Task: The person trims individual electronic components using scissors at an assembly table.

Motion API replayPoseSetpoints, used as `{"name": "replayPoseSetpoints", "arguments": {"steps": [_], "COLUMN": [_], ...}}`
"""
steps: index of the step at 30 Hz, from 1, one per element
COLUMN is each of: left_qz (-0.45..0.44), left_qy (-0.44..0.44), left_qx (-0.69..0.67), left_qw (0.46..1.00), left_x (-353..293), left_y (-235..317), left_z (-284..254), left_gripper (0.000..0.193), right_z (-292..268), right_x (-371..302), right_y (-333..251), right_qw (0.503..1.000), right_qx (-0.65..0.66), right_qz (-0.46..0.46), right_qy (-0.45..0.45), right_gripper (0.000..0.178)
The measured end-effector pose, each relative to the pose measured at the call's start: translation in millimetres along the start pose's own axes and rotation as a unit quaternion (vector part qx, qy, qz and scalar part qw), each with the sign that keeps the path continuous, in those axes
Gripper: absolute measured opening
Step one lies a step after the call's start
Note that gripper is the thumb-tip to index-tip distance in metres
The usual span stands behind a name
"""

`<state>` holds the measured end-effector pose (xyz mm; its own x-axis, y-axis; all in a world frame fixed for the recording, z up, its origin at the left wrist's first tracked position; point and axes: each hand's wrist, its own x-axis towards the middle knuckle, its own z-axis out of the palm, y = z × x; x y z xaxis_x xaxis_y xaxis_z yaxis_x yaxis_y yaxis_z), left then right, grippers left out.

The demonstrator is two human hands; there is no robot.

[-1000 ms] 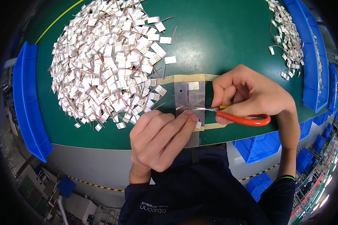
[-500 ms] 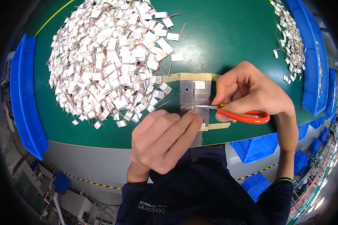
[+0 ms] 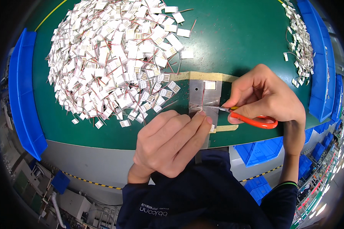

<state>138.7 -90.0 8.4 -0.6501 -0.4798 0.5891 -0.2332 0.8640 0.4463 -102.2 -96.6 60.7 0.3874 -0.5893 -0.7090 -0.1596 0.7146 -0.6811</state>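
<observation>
A small metal plate [image 3: 195, 100] is fixed to the green work surface with strips of yellowish tape. On its upper part lies a white USB-type connector [image 3: 210, 85], its thin red and dark wires [image 3: 203, 98] running down toward me. My left hand [image 3: 170, 141] pinches the lower end of these wires between thumb and finger, against the plate. My right hand [image 3: 269, 97] grips scissors with orange-red handles [image 3: 260, 121]; their slim metal blades reach across the plate at the wires, just above my left fingertips. Another white connector [image 3: 212, 128] shows partly beside my left fingers.
A large heap of white wired connectors [image 3: 111, 61] covers the left of the table. A smaller heap [image 3: 302, 49] lies at the far right. Blue bins stand along the left edge [image 3: 23, 91] and right edge [image 3: 321, 84]; another blue bin [image 3: 260, 152] sits below the table's front edge.
The view has shifted a little, so plate, heaps and hands appear slightly farther right. Both hands keep their holds, and the scissor blades stay across the wires.
</observation>
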Motion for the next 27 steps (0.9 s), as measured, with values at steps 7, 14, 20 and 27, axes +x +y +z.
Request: {"name": "replayPoseSetpoints", "arguments": {"steps": [7, 14, 20, 27], "left_qz": [0.0, -0.011, -0.01, -0.034], "left_qy": [-0.005, -0.014, -0.016, 0.01], "left_qx": [-0.001, -0.009, -0.022, -0.002], "left_qw": [1.0, 1.0, 1.0, 0.999], "left_x": [0.3, 0.7, 1.6, 1.4], "left_y": [-0.5, 1.7, 2.0, 6.3], "left_z": [0.0, -2.0, -2.2, 2.4], "left_gripper": [0.027, 0.027, 0.025, 0.036], "right_z": [-1.1, 2.0, 4.2, 3.5], "right_x": [0.8, 4.1, 3.9, 2.0], "right_y": [4.0, 0.8, -0.7, -3.1], "right_qw": [1.0, 0.996, 0.996, 0.999], "right_qx": [-0.004, -0.08, -0.079, -0.031], "right_qz": [-0.009, -0.008, -0.013, -0.006], "right_qy": [-0.003, -0.035, -0.029, -0.016], "right_gripper": [0.012, 0.014, 0.014, 0.012]}}
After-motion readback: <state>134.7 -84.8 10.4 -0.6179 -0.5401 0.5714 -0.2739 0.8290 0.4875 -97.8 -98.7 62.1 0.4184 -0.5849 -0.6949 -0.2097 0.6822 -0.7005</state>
